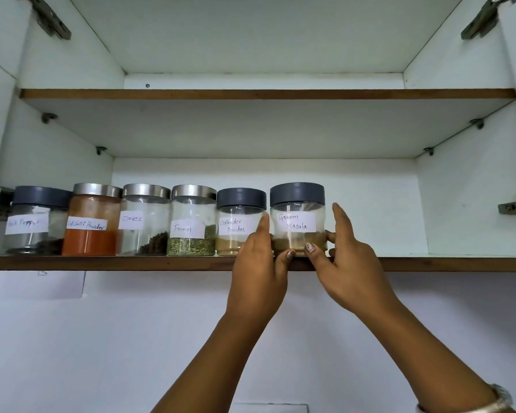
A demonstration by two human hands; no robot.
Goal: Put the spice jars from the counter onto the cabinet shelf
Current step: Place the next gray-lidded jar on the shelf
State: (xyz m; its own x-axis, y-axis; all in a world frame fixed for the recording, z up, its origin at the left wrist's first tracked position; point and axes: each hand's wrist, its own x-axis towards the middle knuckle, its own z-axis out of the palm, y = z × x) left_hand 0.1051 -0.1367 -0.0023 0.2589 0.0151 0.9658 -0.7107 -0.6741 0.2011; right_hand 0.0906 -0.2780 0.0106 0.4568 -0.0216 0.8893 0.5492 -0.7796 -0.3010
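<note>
Head: left hand (pixel 258 272), right hand (pixel 347 263) clasp Garam Masala jar (pixel 297 222) at shelf (pixel 131 262) edge.

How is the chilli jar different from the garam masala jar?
The chilli jar has a silver lid, the garam masala jar a dark grey one. Chilli jar: fuller, orange-red; garam masala jar: low, brown, held by left hand and right hand. Both clear, labelled, on the shelf.

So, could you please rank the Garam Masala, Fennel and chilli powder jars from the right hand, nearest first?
1. Garam Masala jar, touching the right hand.
2. Fennel jar, mid-row.
3. Chilli powder jar, second from left.
</note>
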